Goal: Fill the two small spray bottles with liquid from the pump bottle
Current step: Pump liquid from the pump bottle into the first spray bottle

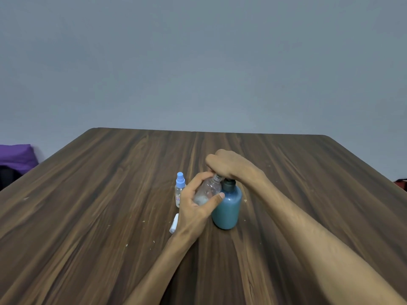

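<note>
Dark wood-grain surface (110,205), smooth, low sheen. Teal pump bottle (228,208) in satin opaque plastic, collar darker and matt. Clear glossy plastic on both spray bottles (208,190) (179,193), one capped pale blue.

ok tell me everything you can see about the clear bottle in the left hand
The clear bottle is a small transparent plastic one with its top off, open neck tilted toward the pump bottle. The left hand grips its body, thumb across the front. Pale liquid or foam shows near its bottom. The right hand covers the pump head beside its neck.
</note>
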A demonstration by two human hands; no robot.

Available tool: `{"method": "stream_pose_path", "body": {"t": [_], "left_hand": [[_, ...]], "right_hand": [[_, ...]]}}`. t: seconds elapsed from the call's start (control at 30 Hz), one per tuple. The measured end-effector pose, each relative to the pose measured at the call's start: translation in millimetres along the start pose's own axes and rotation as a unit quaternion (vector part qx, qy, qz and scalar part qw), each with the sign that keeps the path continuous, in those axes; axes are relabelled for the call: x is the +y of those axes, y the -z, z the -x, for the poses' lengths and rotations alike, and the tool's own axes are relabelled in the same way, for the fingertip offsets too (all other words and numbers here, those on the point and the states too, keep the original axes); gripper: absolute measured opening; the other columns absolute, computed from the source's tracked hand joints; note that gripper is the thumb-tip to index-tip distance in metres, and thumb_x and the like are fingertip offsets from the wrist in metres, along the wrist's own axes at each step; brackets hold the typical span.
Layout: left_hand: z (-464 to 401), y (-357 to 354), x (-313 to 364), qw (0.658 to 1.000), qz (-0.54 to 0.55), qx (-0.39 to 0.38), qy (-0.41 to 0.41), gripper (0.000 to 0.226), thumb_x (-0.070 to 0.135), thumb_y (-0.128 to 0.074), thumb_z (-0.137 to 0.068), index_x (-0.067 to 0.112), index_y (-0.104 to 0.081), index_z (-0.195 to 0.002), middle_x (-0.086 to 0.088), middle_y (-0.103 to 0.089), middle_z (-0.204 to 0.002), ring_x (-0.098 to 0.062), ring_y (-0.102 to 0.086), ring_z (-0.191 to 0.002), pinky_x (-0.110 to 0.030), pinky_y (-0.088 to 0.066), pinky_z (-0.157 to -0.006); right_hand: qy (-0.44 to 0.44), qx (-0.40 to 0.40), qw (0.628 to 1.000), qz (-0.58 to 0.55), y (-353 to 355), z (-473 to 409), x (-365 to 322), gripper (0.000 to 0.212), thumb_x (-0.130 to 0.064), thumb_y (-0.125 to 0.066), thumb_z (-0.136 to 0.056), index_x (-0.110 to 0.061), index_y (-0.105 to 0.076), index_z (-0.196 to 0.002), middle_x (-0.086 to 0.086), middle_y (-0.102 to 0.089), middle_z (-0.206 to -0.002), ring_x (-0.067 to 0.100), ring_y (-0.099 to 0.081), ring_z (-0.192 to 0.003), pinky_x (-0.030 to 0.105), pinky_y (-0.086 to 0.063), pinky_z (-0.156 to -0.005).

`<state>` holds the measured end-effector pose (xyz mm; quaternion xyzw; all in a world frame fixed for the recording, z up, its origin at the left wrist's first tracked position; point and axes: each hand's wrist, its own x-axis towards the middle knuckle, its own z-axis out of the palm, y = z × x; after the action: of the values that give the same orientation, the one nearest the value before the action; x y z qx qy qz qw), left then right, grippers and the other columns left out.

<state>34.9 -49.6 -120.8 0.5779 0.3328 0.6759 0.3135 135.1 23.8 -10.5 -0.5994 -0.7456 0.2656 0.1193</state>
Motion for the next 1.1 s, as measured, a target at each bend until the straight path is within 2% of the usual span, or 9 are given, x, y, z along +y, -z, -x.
{"method": "stream_pose_path", "body": {"t": [0.1,0.23,0.37,0.53,0.67,0.8,0.93,1.03,1.1], "left_hand": [[-0.6,-0.7,-0.9,1.000,-0.001,0.007,-0.010,0.037,-0.004,-0.073,-0.083,0.006,-0.068,-0.118,0.002,-0.077,-0.108,-0.013,-0.073,-0.105,-0.019,-0.054,-0.091],[0.2,-1.5,0.7,1.000,-0.006,0.004,-0.004,0.037,-0.004,-0.074,-0.082,0.010,-0.069,-0.116,0.007,-0.077,-0.107,-0.009,-0.073,-0.103,-0.017,-0.054,-0.089],[0.0,-2.0,2.2,1.000,-0.016,0.009,-0.021,0.041,-0.009,-0.073,-0.083,0.017,-0.069,-0.114,0.012,-0.077,-0.106,-0.007,-0.072,-0.103,-0.017,-0.054,-0.091],[0.1,-3.3,0.9,1.000,-0.013,0.015,-0.012,0.038,-0.005,-0.074,-0.082,0.014,-0.069,-0.115,0.011,-0.077,-0.105,-0.007,-0.073,-0.101,-0.016,-0.054,-0.089],[-0.9,-2.0,-0.5,0.999,-0.017,0.017,-0.021,0.039,-0.006,-0.075,-0.083,0.014,-0.070,-0.116,0.006,-0.078,-0.108,-0.013,-0.074,-0.105,-0.019,-0.054,-0.092],[-0.7,-2.4,-2.5,0.999,-0.023,0.018,-0.016,0.038,-0.001,-0.075,-0.081,0.011,-0.070,-0.117,0.003,-0.078,-0.109,-0.014,-0.074,-0.104,-0.020,-0.055,-0.091],[-1.2,-2.4,0.8,0.999,-0.032,0.018,-0.032,0.039,-0.002,-0.074,-0.081,0.018,-0.070,-0.114,0.012,-0.077,-0.107,-0.010,-0.073,-0.104,-0.018,-0.053,-0.091],[-1.5,-3.5,1.0,0.999,-0.031,0.016,-0.025,0.041,-0.003,-0.075,-0.079,0.020,-0.069,-0.112,0.016,-0.076,-0.104,-0.004,-0.073,-0.100,-0.015,-0.053,-0.088],[-0.7,-3.4,1.1,0.999,-0.031,0.022,-0.026,0.041,-0.001,-0.076,-0.079,0.021,-0.069,-0.113,0.015,-0.077,-0.105,-0.006,-0.073,-0.101,-0.016,-0.054,-0.088]], "right_hand": [[0.004,0.015,1.000,-0.002,3.9,-0.4,-0.2,0.038,-0.036,-0.036,-0.074,-0.014,-0.066,-0.075,0.004,-0.071,-0.082,0.027,-0.063,-0.077,0.039,-0.049,-0.072],[-0.009,-0.001,1.000,0.016,-2.3,-1.7,1.8,0.028,-0.028,-0.039,-0.092,-0.017,-0.048,-0.067,0.002,-0.055,-0.073,0.022,-0.045,-0.066,0.036,-0.035,-0.062],[0.007,0.012,1.000,0.023,5.2,0.0,-1.3,0.038,-0.039,-0.034,-0.082,-0.016,-0.063,-0.072,0.003,-0.068,-0.082,0.026,-0.061,-0.079,0.038,-0.045,-0.071],[-0.013,-0.005,0.999,0.035,-0.7,-0.2,1.1,0.032,-0.031,-0.037,-0.094,-0.018,-0.049,-0.068,0.001,-0.056,-0.074,0.023,-0.048,-0.068,0.037,-0.036,-0.063],[0.001,0.009,1.000,0.023,6.9,0.7,-2.9,0.042,-0.040,-0.035,-0.081,-0.016,-0.068,-0.075,0.003,-0.073,-0.085,0.026,-0.065,-0.082,0.040,-0.052,-0.076],[-0.004,0.007,0.999,0.038,-0.6,-0.8,3.0,0.033,-0.033,-0.037,-0.095,-0.018,-0.051,-0.069,0.002,-0.058,-0.076,0.024,-0.051,-0.072,0.037,-0.036,-0.063],[0.009,0.026,0.999,0.037,6.4,-0.9,1.0,0.043,-0.040,-0.036,-0.090,-0.015,-0.069,-0.080,0.003,-0.072,-0.088,0.026,-0.065,-0.084,0.037,-0.048,-0.073],[0.005,0.016,0.998,0.057,1.3,-0.2,3.4,0.035,-0.034,-0.038,-0.095,-0.017,-0.058,-0.072,0.002,-0.063,-0.080,0.024,-0.056,-0.076,0.037,-0.039,-0.065],[0.000,0.012,0.998,0.066,0.1,0.5,2.9,0.035,-0.034,-0.038,-0.097,-0.017,-0.056,-0.073,0.003,-0.062,-0.080,0.022,-0.054,-0.073,0.037,-0.037,-0.065]]}}
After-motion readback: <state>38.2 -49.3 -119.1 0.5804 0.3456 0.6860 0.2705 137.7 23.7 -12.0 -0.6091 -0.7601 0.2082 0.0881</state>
